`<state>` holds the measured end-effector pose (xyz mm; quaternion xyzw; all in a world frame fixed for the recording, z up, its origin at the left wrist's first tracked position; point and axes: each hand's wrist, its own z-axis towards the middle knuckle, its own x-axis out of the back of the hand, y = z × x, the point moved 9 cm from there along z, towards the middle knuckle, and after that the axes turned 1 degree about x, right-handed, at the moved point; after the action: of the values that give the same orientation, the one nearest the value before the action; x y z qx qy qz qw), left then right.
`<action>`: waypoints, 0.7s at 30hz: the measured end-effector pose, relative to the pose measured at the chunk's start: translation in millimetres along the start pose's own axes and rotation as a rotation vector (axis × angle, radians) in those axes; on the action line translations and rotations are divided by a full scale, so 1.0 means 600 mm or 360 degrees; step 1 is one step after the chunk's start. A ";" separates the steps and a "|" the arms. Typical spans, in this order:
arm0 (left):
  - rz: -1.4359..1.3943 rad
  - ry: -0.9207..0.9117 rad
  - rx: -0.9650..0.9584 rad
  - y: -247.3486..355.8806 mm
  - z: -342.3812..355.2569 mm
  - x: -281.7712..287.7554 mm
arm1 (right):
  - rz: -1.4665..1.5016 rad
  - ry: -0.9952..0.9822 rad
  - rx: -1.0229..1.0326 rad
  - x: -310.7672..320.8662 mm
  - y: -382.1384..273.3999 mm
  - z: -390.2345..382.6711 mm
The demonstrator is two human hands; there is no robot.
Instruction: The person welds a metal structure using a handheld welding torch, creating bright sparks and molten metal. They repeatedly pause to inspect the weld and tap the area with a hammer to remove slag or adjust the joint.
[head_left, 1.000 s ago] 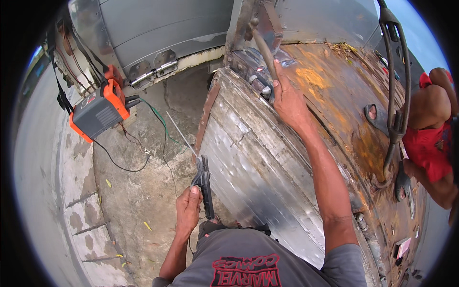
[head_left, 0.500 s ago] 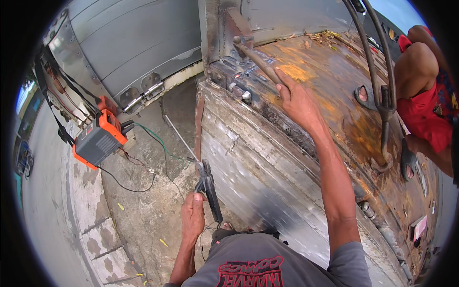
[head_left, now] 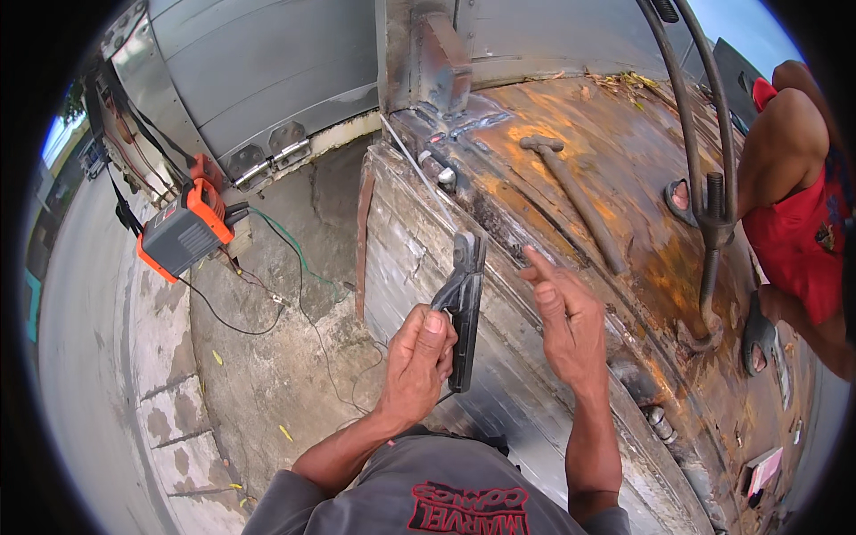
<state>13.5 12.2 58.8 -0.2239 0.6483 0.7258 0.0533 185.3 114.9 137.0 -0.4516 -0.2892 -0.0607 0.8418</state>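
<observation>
My left hand (head_left: 415, 366) is closed on a black electrode holder (head_left: 465, 316), whose thin pale rod (head_left: 417, 168) points up toward the welded corner beside a steel bracket (head_left: 446, 62). A short metal hinge barrel (head_left: 437, 169) sits just right of the rod. My right hand (head_left: 567, 325) is open and empty beside the holder, index finger raised over the edge of the weathered metal panel (head_left: 401, 259). A hammer (head_left: 571, 198) lies on the rust-stained deck (head_left: 660, 285), head toward the bracket, above my right hand.
An orange-and-grey welding machine (head_left: 183, 232) with cables stands at left on concrete (head_left: 259, 366). A grey door (head_left: 259, 62) is at the back. At right, a forked steel bar (head_left: 713, 232) stands in front of a squatting person in red shorts (head_left: 794, 250). A road runs far left.
The hammer has left my right hand and now lies on the deck. My right hand has dropped back. My left hand has moved up and rightward, bringing the rod to the corner.
</observation>
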 end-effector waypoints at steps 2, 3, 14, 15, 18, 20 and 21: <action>-0.0044 -0.0048 -0.0137 0.025 0.022 -0.061 | 0.0568 -0.0185 -0.0190 -0.052 0.010 -0.042; -0.0027 -0.0109 -0.0206 0.031 0.033 -0.087 | 0.0686 -0.0156 -0.0174 -0.064 0.019 -0.053; 0.0455 -0.0628 0.0000 0.038 0.109 -0.135 | 0.0941 -0.0264 -0.0435 -0.008 0.047 -0.017; 0.0508 -0.0653 -0.0048 0.038 0.116 -0.135 | 0.0942 -0.0290 -0.0426 -0.010 0.053 -0.015; 0.0492 -0.0688 -0.0013 0.021 0.128 -0.131 | 0.0574 -0.0132 -0.0096 -0.009 0.055 0.004; 0.0374 -0.0681 0.0121 0.001 0.134 -0.119 | 0.0356 -0.0042 -0.0029 -0.007 0.047 0.010; 0.0352 -0.0590 0.0203 -0.011 0.139 -0.103 | 0.0317 -0.0047 -0.0124 -0.001 0.037 0.013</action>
<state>49.9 106.8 82.2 -0.0106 0.6926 0.7135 0.1058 189.5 133.8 123.7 -0.5113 -0.2528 0.0189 0.8212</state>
